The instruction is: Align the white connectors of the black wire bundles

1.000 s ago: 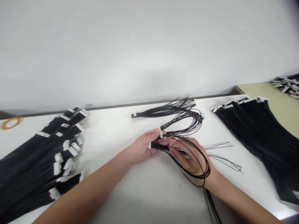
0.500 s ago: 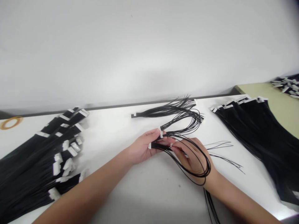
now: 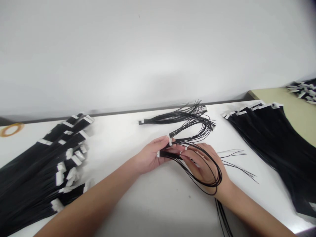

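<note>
My left hand is closed on a black wire harness, thumb by one white connector; a second white connector lies against its fingers. My right hand pinches the harness just right of the left fingertips. Black wires loop over the back of that hand, and some hang below its wrist. Behind the hands, another bundle of thin black wires lies on the white table, its loose ends fanned out to the right.
Many black cables with white connectors cover the table's left side. More black cables lie at the right. A yellow ring is at the far left. Further cables rest on a yellowish surface beyond the table.
My right hand has shifted very slightly, its knuckles a little higher under the wire loops. My left hand and its hold look the same.
</note>
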The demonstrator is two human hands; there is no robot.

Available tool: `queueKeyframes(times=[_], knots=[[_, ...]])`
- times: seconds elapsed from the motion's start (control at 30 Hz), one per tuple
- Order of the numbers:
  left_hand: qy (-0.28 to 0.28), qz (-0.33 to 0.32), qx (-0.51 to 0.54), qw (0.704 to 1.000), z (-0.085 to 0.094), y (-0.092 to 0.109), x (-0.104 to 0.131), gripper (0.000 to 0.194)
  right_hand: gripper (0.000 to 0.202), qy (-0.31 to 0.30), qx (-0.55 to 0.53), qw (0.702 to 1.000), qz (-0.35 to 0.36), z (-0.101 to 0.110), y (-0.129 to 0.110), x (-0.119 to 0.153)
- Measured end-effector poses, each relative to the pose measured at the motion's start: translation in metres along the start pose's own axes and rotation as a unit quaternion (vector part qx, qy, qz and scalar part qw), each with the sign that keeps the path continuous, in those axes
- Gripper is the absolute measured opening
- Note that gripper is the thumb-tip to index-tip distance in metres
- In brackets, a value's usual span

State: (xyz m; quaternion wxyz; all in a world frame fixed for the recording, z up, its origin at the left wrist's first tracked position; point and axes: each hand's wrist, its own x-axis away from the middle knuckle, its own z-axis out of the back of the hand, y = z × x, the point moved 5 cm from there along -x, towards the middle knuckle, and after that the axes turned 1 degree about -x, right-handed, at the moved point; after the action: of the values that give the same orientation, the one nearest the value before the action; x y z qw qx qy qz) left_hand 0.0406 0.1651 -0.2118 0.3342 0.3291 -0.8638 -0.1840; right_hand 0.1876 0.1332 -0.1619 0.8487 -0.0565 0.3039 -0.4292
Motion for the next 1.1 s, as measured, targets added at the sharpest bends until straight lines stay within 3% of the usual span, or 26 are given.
queueKeyframes(times=[0.5,0.73,0.97,1.1], knots=[[-0.016,0.001,-0.009,1.000,0.002,-0.002,0.000,0.021,0.016,-0.022,0.058,0.996,0.060,0.006,-0.015,-0.015],[-0.015,0.008,-0.016,1.000,0.001,-0.001,0.000,0.024,0.023,0.009,0.104,0.992,0.068,0.008,-0.020,-0.018],[0.009,0.015,-0.020,1.000,0.002,-0.002,0.000,0.024,0.018,-0.004,0.075,0.995,0.067,0.006,-0.020,-0.017],[-0.010,0.008,-0.020,1.000,0.000,-0.002,0.000,0.023,0.013,-0.002,0.056,0.997,0.050,0.004,-0.016,-0.013]])
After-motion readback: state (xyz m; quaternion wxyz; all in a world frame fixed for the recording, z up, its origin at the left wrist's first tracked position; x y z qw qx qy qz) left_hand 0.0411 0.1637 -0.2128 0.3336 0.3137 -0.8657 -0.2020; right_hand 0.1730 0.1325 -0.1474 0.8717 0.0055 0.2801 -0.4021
